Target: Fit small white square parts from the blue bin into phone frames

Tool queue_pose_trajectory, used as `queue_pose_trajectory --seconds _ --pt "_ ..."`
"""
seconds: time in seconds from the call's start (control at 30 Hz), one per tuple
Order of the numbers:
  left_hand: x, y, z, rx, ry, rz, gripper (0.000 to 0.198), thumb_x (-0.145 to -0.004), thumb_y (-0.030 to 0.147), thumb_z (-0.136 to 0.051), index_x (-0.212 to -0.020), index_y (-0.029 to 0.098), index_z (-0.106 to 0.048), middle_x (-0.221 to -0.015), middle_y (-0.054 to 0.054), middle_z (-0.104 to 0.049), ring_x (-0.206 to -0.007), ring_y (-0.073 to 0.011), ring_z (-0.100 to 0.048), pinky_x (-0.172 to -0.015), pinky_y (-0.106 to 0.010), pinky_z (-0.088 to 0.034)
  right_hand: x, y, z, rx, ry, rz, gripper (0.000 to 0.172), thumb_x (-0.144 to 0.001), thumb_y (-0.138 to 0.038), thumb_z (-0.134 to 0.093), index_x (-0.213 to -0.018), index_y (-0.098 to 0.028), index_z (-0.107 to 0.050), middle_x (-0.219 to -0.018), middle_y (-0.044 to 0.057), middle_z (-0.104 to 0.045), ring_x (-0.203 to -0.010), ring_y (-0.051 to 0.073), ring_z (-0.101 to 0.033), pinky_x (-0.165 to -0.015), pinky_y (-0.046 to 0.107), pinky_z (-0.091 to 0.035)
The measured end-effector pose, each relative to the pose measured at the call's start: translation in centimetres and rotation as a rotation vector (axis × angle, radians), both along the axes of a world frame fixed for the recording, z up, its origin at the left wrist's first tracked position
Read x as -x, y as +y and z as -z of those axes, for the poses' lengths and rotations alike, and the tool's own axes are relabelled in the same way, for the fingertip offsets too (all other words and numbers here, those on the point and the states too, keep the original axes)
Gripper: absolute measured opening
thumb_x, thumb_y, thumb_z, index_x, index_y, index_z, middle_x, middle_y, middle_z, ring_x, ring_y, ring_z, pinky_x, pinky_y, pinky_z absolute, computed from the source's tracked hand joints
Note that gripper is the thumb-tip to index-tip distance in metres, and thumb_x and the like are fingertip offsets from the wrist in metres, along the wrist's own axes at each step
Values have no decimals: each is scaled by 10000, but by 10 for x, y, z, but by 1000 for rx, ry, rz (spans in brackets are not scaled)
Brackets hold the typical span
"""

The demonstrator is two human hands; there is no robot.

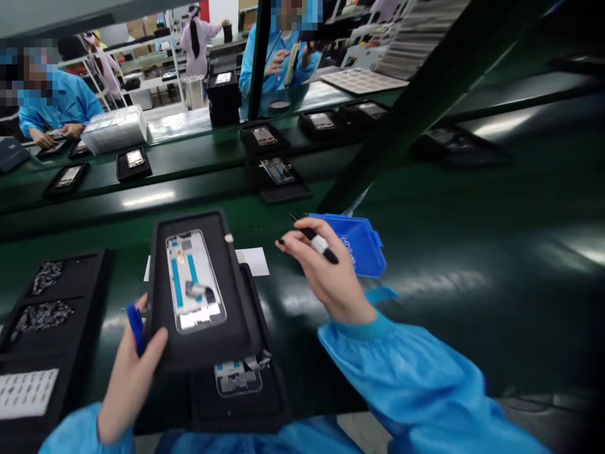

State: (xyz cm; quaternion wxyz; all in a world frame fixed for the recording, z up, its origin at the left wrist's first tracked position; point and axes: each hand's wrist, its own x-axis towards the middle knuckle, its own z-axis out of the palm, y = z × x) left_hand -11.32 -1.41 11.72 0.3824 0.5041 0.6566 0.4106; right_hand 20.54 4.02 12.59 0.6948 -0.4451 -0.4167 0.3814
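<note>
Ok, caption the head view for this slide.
Left hand holds a black tray with phone frame; right hand holds a black tool.

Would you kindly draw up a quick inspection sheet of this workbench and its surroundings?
Surface: glossy dark-green workbench.
Job's things: black rectangular tray carrying a silver phone frame with blue strips; second phone frame in a black tray beneath.
Clutter: black compartment tray of small dark parts, white paper sheet, blue plastic bin.
Hands: left hand grips the tray's edge; right hand holds a black pen-like tool with a white band.
Cables: nothing seen.
Surroundings: co-workers in blue gowns, more black trays.
</note>
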Motion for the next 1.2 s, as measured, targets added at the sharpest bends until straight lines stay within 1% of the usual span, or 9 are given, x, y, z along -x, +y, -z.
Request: queue_pose_trajectory --seconds 0.13,0.27,0.4,0.53,0.63,0.73,0.9,1.03,1.2 --pt "-1 -78 39 73 72 82 620 -854 474 -656 -1421 298 -477 -1454 -66 -538 -1335 -308 -516 -1053 -420 -517 16 -45 11 -28 -215 30 208 -867 -232 -702 -1026 -255 -570 -832 -12 -666 -788 153 -651 -778 286 -551" --pt "-1 -102 56 150 153 185 606 -888 472 -607 -1443 278 -460 -1436 -101 -539 -1320 -311 -530 -1018 -403 -540 35 -56 19 -86 -434 -18 164 -879 -209 -680 -1005 -240 -579 -831 5 -682 -738 169 -669 -692 280 -555" --pt "6 -96 55 102 327 222 558 -873 488 -599 -1380 261 -544 -1344 -121 -595 -1222 -319 -606 -960 -420 -571 49 -54 29 -119 -641 -79 89 -910 -186 -618 -986 -229 -600 -847 16 -690 -737 177 -673 -698 287 -554" --pt "13 -87 39 24 353 307 423 -835 484 -642 -1201 276 -683 -1207 -97 -676 -1086 -296 -674 -867 -362 -610 59 -56 40 -175 -734 -148 70 -940 -163 -570 -964 -223 -598 -842 19 -687 -728 173 -672 -669 277 -565" --pt "19 -76 18 -169 310 95 284 -865 471 -626 -1016 260 -742 -1093 -80 -660 -882 -220 -682 -680 -284 -601 61 -58 41 -328 -837 -110 132 -969 -126 -524 -999 -224 -606 -807 29 -689 -689 175 -665 -622 289 -570" --pt "15 -56 1 -416 192 -77 432 -960 517 -478 -789 200 -715 -968 -79 -615 -794 -175 -618 -592 -261 -528 60 -55 35 -632 -984 -70 218 -979 -82 -471 -1080 -209 -616 -808 58 -704 -754 202 -696 -650 318 -607" --pt "-20 -20 -7 -605 -81 126 523 -983 558 -386 -675 190 -594 -690 -39 -567 -658 -162 -543 -529 -270 -445 64 -49 30 -905 -1037 -62 181 -918 -68 -553 -984 -197 -661 -736 67 -715 -738 224 -716 -680 344 -653" --pt "-40 -6 -15 -546 -82 296 305 -1001 349 -467 -749 210 -565 -787 -14 -612 -703 -143 -570 -628 -263 -494 65 -47 27 -903 -1088 -124 176 -880 -95 -612 -926 -248 -683 -830 48 -746 -760 212 -733 -718 330 -659" --pt "-44 -12 -28 -444 57 391 83 -950 171 -522 -906 238 -544 -918 -21 -599 -885 -154 -599 -797 -265 -511 63 -45 12 -976 -1136 -194 147 -831 -84 -655 -797 -221 -695 -812 65 -752 -727 219 -741 -691 305 -661"
